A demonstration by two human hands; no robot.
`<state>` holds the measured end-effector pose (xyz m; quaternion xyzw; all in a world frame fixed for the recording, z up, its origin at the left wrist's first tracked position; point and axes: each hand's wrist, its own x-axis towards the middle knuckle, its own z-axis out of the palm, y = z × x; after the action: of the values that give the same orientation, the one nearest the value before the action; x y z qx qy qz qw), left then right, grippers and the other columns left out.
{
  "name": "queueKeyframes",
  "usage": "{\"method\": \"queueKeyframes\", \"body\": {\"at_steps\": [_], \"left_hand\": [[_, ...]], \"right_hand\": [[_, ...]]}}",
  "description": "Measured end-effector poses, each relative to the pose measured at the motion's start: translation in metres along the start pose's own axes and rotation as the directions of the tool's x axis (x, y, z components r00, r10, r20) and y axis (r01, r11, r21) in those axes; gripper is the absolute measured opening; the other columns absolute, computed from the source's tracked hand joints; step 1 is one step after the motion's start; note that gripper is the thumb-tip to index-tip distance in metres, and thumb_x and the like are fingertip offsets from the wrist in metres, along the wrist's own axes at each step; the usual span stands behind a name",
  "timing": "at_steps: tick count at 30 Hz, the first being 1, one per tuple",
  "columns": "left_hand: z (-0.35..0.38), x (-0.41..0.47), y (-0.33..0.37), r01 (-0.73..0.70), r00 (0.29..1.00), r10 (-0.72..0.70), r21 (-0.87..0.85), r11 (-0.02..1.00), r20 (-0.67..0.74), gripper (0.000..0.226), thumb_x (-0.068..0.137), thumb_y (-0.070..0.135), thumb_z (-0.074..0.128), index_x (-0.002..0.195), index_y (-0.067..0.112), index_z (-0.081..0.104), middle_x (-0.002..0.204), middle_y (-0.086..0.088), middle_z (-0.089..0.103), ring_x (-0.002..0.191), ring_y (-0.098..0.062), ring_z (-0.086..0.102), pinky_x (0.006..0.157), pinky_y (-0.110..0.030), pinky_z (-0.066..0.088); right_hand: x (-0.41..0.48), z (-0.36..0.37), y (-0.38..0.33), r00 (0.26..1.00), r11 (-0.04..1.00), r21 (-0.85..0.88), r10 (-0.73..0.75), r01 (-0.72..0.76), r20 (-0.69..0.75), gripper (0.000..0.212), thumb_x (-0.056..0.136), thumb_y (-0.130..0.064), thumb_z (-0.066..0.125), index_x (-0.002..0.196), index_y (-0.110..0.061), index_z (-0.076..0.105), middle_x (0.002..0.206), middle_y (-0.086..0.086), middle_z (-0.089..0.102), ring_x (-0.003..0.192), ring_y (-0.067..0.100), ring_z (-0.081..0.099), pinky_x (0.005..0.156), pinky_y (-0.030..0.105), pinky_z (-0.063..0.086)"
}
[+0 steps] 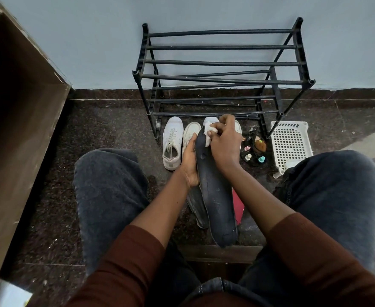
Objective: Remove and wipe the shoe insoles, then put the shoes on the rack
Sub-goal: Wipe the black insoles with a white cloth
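The left hand [190, 161] cups the dark insole [215, 196] from beneath, its grip wrapped round the edge. The right hand [223, 142] pinches a white wipe [209, 135] against the toe end. White shoes [172, 142] stand on the floor before the black rack [222, 63]; another insole [196, 207], apparently, lies below.

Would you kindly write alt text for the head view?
A seated person's left hand holds a dark insole while the right hand rubs its toe end with a white wipe. White shoes sit on the floor before an empty black rack.
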<state>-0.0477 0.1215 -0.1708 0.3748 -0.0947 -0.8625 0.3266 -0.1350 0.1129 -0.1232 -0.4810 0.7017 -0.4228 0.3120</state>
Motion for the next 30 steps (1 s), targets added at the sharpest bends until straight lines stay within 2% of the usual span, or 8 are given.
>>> {"method": "queueKeyframes", "body": {"at_steps": [5,9,12,16,20,22,27,30], "left_hand": [[0.0,0.0,0.004,-0.02,0.999,0.021,-0.041,0.999,0.033,0.069,0.09,0.064,0.033,0.114,0.01,0.068,0.104,-0.015,0.068,0.094,-0.028,0.066,0.089,-0.038,0.049],[0.002,-0.002,0.003,-0.023,1.0,0.023,-0.022,0.999,0.015,0.066,0.091,0.062,0.033,0.119,0.01,0.062,0.103,-0.015,0.069,0.095,-0.028,0.066,0.088,-0.038,0.049],[0.003,-0.002,0.003,-0.019,0.999,0.02,-0.034,0.999,0.039,0.064,0.093,0.061,0.033,0.118,0.009,0.061,0.098,-0.014,0.07,0.089,-0.026,0.068,0.083,-0.035,0.053],[0.004,-0.004,0.004,-0.028,1.0,0.028,-0.038,0.999,-0.009,0.062,0.093,0.059,0.034,0.115,0.008,0.061,0.096,-0.014,0.07,0.087,-0.025,0.069,0.08,-0.034,0.055],[0.003,-0.004,0.003,-0.067,0.994,0.057,-0.108,0.992,-0.095,0.057,0.095,0.053,0.038,0.102,0.005,0.066,0.088,-0.012,0.068,0.082,-0.022,0.068,0.078,-0.03,0.055],[0.001,-0.003,0.003,-0.078,0.99,0.059,-0.145,0.986,-0.13,0.057,0.095,0.053,0.041,0.113,0.002,0.062,0.091,-0.009,0.064,0.089,-0.019,0.063,0.087,-0.027,0.05],[0.008,-0.005,0.003,-0.075,0.989,0.064,-0.071,0.995,-0.135,0.049,0.096,0.05,0.04,0.099,0.008,0.064,0.088,-0.01,0.067,0.082,-0.019,0.067,0.084,-0.03,0.052],[0.013,-0.01,0.002,-0.056,0.995,0.051,-0.059,0.997,-0.086,0.047,0.096,0.049,0.039,0.102,0.009,0.064,0.087,-0.01,0.068,0.082,-0.019,0.067,0.084,-0.03,0.051]], "right_hand": [[0.0,-0.004,0.004,0.998,0.995,0.08,0.052,-0.054,0.028,0.056,0.082,0.01,0.047,0.127,-0.023,0.051,0.098,-0.005,0.059,0.09,0.008,0.055,0.081,0.015,0.041],[0.003,-0.004,0.004,0.996,0.991,-0.114,-0.059,0.066,0.066,0.05,0.08,0.009,0.047,0.123,-0.014,0.059,0.114,0.007,0.048,0.099,0.011,0.045,0.084,0.008,0.029],[0.002,-0.003,0.003,0.979,0.941,-0.273,-0.179,0.199,0.098,0.037,0.081,0.005,0.051,0.116,-0.004,0.06,0.118,0.013,0.047,0.105,0.021,0.048,0.082,0.013,0.032],[0.002,-0.002,0.006,0.966,0.89,-0.391,-0.173,0.237,0.193,0.023,0.086,-0.01,0.056,0.106,-0.003,0.064,0.108,0.012,0.056,0.097,0.026,0.053,0.075,0.024,0.035],[-0.007,0.004,0.008,0.906,0.823,-0.409,-0.271,0.393,0.325,0.017,0.086,-0.014,0.061,0.088,-0.001,0.071,0.092,0.013,0.058,0.082,0.029,0.057,0.071,0.039,0.047],[-0.013,0.006,0.012,0.877,0.803,-0.392,-0.312,0.449,0.367,0.013,0.083,-0.012,0.063,0.088,-0.004,0.073,0.085,0.012,0.059,0.075,0.031,0.058,0.067,0.043,0.049],[-0.012,0.004,0.012,0.901,0.802,-0.423,-0.318,0.422,0.295,0.022,0.085,-0.018,0.06,0.077,-0.001,0.071,0.082,0.013,0.058,0.071,0.031,0.057,0.061,0.04,0.047],[-0.001,0.001,0.003,0.934,0.813,-0.463,-0.271,0.352,0.234,0.025,0.088,-0.017,0.056,0.083,0.002,0.07,0.095,0.015,0.061,0.083,0.031,0.058,0.064,0.03,0.037]]}}
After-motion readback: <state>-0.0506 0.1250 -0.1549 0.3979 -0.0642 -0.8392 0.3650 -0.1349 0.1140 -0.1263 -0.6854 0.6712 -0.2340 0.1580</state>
